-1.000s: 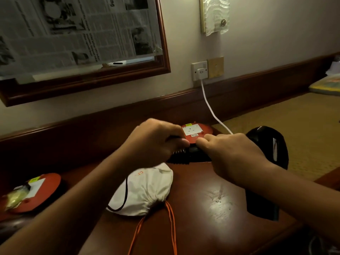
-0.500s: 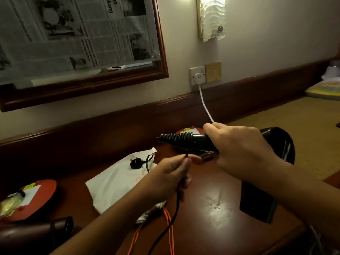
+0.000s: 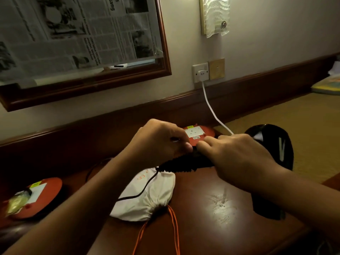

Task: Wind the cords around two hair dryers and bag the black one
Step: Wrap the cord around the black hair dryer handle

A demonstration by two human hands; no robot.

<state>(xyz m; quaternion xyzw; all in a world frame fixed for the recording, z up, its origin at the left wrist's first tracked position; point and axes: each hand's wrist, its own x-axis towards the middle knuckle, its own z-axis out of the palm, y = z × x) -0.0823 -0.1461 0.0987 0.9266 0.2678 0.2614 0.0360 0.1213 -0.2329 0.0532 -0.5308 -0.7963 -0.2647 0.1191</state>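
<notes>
We held the black hair dryer (image 3: 270, 142) crosswise above the white bag (image 3: 147, 197), tail leftward, right hand (image 3: 239, 155) clamping it, left hand (image 3: 160, 142) pinching its cord (image 3: 145, 188), open desk (image 3: 211, 218) right of the bag.

Wood-framed mirror (image 3: 165, 52) on wall, newspaper (image 3: 73, 30) over the glass. Wall lamp (image 3: 215, 15) above socket (image 3: 195, 68); white plug (image 3: 202, 73) in, white cable (image 3: 211, 107) running down. Red cable reel (image 3: 209, 133) at worktop (image 3: 211, 227) back, second reel (image 3: 51, 190) far left.
</notes>
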